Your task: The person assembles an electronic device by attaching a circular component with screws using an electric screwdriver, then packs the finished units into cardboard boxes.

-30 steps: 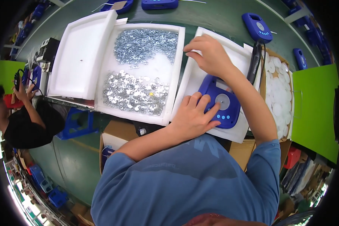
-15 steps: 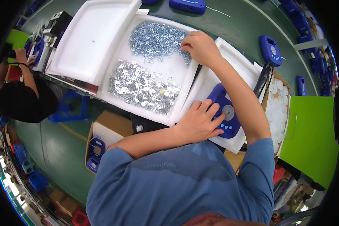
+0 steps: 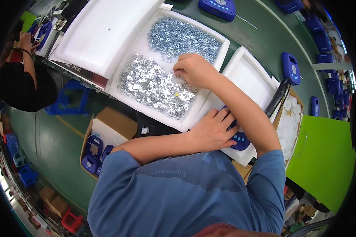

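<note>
My left hand [image 3: 213, 129] rests, fingers spread, on the blue device [image 3: 241, 143] at its tray's [image 3: 245, 75] near edge. My right hand [image 3: 195, 71], fingertips bunched, is above the washers [image 3: 146, 85]; contents undeterminable.

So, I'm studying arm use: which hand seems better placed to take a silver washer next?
Probably the right hand: its fingers are by the silver washers, while the left hand rests on the blue device.

The person wears a blue shirt [image 3: 178, 209] with 2 short sleeves [image 3: 267, 170]. A darker band [image 3: 221, 179] goes over its front, with small pale letters [image 3: 172, 172] and a light blue shape [image 3: 214, 159]. The shirt has soft folds. The 2 forearms [image 3: 158, 145] and 2 hands [image 3: 209, 131] are bare.
</note>
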The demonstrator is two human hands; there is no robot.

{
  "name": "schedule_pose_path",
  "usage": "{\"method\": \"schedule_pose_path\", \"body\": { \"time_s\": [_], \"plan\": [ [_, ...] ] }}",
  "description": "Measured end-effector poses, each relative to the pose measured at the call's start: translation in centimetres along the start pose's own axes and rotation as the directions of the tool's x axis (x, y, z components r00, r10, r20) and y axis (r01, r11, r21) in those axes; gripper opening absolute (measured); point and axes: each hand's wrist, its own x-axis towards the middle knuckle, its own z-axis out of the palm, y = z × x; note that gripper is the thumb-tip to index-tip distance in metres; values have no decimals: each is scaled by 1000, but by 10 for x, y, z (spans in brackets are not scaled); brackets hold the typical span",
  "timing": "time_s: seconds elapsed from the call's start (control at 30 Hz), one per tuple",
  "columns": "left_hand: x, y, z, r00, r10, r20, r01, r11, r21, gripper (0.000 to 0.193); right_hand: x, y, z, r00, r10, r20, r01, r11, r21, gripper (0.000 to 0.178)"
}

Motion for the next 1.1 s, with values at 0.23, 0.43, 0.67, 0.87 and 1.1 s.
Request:
{"method": "schedule_pose_path", "body": {
  "time_s": [0.23,0.43,0.67,0.87,1.1],
  "plan": [
    [-1,0,-1,999,-7,39,7,1000,-15,59,4,4,-13,980,196,35,-199,971,134,10],
    [0,3,-2,999,-7,33,6,1000,18,59,1,14,-12,987,160,-22,-156,980,123,18],
    [4,3,3,998,40,47,-38,998,-41,58,-26,6,-34,954,289,-84,-276,952,132,16],
    [4,2,-1,998,-18,65,18,1000,0,55,-145,-20,-71,833,455,-315,-393,887,243,7],
    [10,2,-3,994,-1,112,1,1000,-1,50,-248,-47,-53,659,693,-291,-573,714,402,6]
  ]
}}
